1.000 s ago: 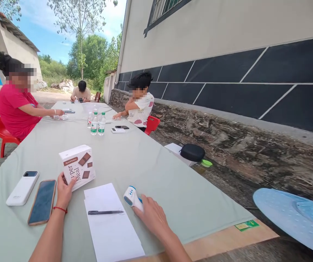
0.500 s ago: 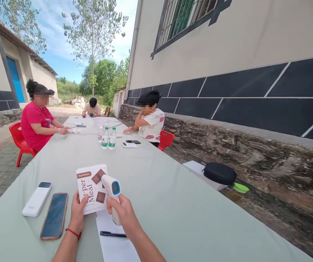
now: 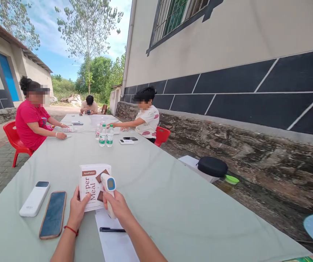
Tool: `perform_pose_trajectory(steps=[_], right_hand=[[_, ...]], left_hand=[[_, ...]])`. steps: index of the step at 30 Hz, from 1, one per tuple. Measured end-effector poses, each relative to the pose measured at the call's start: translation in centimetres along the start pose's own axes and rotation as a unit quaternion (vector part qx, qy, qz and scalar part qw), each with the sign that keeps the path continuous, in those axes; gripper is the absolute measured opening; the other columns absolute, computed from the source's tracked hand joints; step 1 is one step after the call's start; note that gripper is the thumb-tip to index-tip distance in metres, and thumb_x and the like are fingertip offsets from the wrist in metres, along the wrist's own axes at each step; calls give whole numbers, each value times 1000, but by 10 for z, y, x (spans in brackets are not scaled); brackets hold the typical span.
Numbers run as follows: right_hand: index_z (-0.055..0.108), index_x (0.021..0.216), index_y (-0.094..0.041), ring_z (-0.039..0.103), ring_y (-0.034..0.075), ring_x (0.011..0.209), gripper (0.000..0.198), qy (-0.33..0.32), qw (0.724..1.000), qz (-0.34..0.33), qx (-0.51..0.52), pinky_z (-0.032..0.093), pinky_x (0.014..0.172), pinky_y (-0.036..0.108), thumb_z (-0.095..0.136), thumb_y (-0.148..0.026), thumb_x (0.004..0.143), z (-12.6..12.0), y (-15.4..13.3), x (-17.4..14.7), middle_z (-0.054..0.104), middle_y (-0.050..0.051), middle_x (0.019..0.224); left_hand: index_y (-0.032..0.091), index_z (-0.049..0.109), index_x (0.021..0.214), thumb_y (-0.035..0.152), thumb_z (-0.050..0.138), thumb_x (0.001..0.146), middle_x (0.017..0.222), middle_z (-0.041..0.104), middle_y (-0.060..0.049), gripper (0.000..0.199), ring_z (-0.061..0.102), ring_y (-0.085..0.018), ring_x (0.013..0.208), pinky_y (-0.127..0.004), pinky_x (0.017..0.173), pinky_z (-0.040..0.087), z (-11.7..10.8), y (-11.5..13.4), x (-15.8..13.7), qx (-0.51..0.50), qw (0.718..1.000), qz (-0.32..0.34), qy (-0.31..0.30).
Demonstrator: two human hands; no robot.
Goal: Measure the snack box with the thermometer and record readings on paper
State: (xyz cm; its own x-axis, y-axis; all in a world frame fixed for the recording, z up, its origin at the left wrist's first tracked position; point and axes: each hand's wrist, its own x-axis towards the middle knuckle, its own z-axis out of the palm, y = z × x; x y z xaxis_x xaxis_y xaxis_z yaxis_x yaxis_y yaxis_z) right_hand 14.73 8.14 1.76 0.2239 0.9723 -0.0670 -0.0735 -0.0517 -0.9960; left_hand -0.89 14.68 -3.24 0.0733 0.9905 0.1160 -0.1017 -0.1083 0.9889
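My left hand grips the lower left side of a white and brown box printed "NutriMotion", holding it tilted up over the table. My right hand is wrapped round the handle of a white infrared thermometer with a blue-rimmed screen facing me. The thermometer's head is in front of the box's right side and hides part of its print; whether they touch I cannot tell. Beneath the hands lie a sheet of white paper and a black pen.
Left of my hands lie a smartphone and a white power bank. Water bottles and two phones stand or lie farther along the table. Three people sit around it. A black case is beyond the right edge.
The box has turned slightly, showing its left side, and the thermometer has shifted a little left. The view has swung right. The person at right now reaches toward the bottles.
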Motion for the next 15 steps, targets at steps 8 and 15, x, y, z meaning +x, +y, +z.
perform_pose_trajectory(steps=[8,15], right_hand=[[55,68,-20,46,15,55,25,26,998,-37,-43,39,61,28,52,-43,78,2,5,-3,51,-4,50],[56,71,-20,47,15,54,24,40,998,-21,-34,40,60,28,52,-42,76,4,4,-4,51,-4,49]], left_hand=[[16,58,125,50,77,68,121,68,-13,70,65,-28,108,-36,90,53,-4,2,1,18,1000,7,-17],[17,59,123,50,77,68,119,69,-12,67,65,-28,108,-36,89,54,-3,5,-1,12,999,4,-31]])
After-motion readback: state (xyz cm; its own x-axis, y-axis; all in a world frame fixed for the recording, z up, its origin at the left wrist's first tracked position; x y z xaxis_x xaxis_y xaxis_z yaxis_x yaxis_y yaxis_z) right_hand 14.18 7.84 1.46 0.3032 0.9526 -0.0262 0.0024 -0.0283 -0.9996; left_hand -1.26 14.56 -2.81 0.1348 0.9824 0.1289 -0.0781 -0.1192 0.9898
